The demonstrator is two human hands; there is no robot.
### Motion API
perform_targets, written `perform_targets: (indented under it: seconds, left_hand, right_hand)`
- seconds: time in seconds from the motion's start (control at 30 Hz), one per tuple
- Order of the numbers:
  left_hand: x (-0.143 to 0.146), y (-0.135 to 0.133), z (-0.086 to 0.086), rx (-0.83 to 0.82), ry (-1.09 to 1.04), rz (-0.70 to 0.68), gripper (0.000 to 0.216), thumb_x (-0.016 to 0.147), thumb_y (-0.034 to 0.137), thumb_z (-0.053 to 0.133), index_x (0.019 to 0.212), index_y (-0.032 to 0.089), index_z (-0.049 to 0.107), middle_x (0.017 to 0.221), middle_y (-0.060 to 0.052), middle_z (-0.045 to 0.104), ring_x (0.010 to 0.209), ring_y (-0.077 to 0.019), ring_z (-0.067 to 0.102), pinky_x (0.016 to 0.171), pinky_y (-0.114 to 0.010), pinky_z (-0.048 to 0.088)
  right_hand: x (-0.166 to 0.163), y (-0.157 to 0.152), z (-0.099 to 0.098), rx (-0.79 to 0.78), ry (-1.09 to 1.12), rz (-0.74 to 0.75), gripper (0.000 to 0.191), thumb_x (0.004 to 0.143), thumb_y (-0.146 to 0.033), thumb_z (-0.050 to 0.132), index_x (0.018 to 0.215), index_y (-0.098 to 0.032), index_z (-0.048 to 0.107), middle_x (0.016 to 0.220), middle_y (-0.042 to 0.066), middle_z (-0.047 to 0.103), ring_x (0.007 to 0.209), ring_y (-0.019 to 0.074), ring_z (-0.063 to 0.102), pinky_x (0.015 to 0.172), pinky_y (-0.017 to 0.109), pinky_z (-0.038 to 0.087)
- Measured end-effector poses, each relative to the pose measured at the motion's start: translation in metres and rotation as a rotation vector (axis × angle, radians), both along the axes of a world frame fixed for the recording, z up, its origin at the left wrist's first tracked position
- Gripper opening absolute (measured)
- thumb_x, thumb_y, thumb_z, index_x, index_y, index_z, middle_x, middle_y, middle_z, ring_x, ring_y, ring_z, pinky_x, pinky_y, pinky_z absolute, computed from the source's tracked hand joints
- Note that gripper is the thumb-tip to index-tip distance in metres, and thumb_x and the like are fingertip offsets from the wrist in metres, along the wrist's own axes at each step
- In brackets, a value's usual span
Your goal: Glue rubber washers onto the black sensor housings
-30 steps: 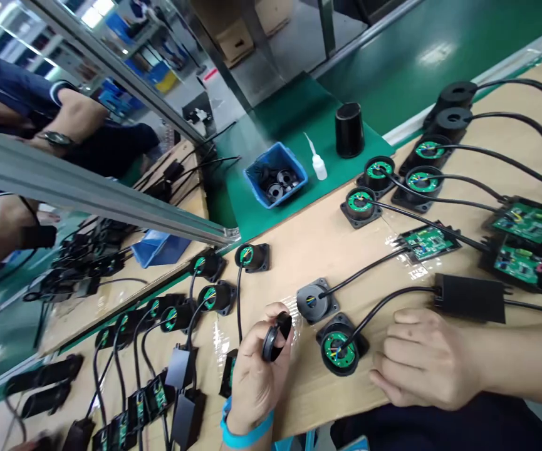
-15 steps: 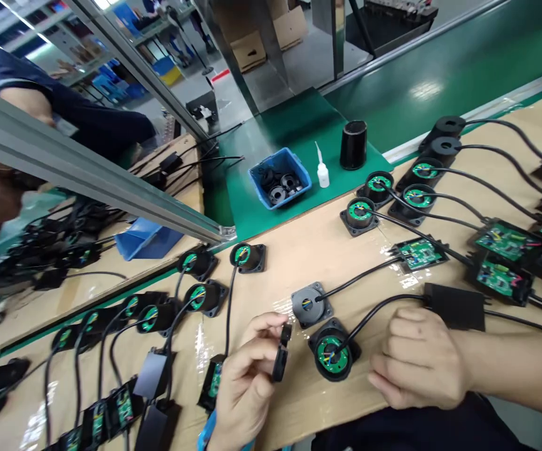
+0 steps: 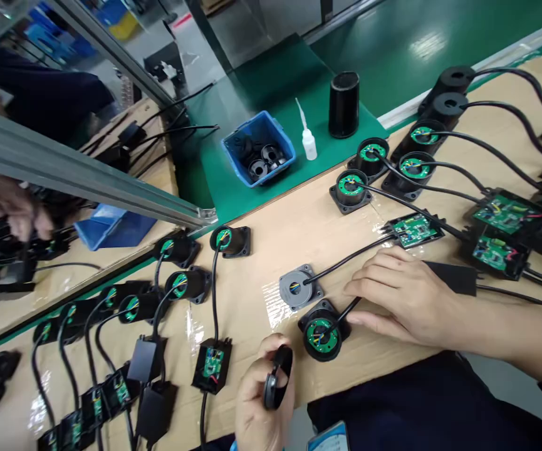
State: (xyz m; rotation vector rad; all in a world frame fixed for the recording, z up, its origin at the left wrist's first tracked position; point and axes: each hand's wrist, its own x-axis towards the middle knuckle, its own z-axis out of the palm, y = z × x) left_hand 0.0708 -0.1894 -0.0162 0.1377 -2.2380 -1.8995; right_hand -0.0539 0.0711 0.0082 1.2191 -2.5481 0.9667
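My left hand [image 3: 264, 398], near the table's front edge, pinches a black round plastic cap [image 3: 279, 379] seen nearly edge-on. Just right of it, a black cylindrical housing [image 3: 322, 338] with a square flange shows a green circuit board and coloured wires. A black cable leads from that housing under the fingertips of my right hand [image 3: 400, 297]. That hand is open, fingers stretched out, lying over the cable and beside a black box [image 3: 452, 277]; whether it presses on the cable I cannot tell. Behind the housing sits a grey flanged part [image 3: 296, 289] with its own cable.
A blue bin [image 3: 259, 178] of round black parts, a white squeeze bottle [image 3: 309, 144] and a black cup-shaped container [image 3: 344, 105] stand on the green mat. Cabled housings line both sides. Beyond the metal post [image 3: 87, 175], a co-worker's hand [image 3: 10, 203] is over black parts.
My right hand has gone from a curled fist to stretched fingers over the cable. My left hand, still with the cap, has turned and come lower in view. The view has shifted downward.
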Motion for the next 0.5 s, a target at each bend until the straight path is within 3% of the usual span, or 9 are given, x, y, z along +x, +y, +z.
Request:
perform_targets:
  seconds: [0.27, 0.5]
  left_hand:
    - [0.0016, 0.0012, 0.0013, -0.186, 0.258, -0.027, 0.03, 0.091, 0.052, 0.068, 0.082, 0.023, 0.072, 0.108, -0.006, 0.071, 0.09, -0.0154, 0.066, 0.079, -0.027, 0.06]
    - [-0.0002, 0.0067, 0.0028, -0.315, 0.386, -0.007, 0.02, 0.096, 0.038, 0.063, 0.085, 0.024, 0.071, 0.124, -0.005, 0.057, 0.093, -0.0134, 0.06, 0.077, -0.025, 0.057]
  right_hand:
    - [0.0019, -0.0006, -0.0017, -0.028, 0.001, 0.022, 0.018, 0.099, -0.036, 0.067, 0.101, -0.018, 0.068, 0.088, 0.004, 0.071, 0.084, 0.0196, 0.064, 0.083, 0.037, 0.041]
    - [0.002, -0.0033, -0.0006, -0.084, -0.02, 0.03, 0.014, 0.097, -0.033, 0.069, 0.1, -0.019, 0.066, 0.088, 0.001, 0.071, 0.082, 0.0173, 0.061, 0.083, 0.035, 0.04]
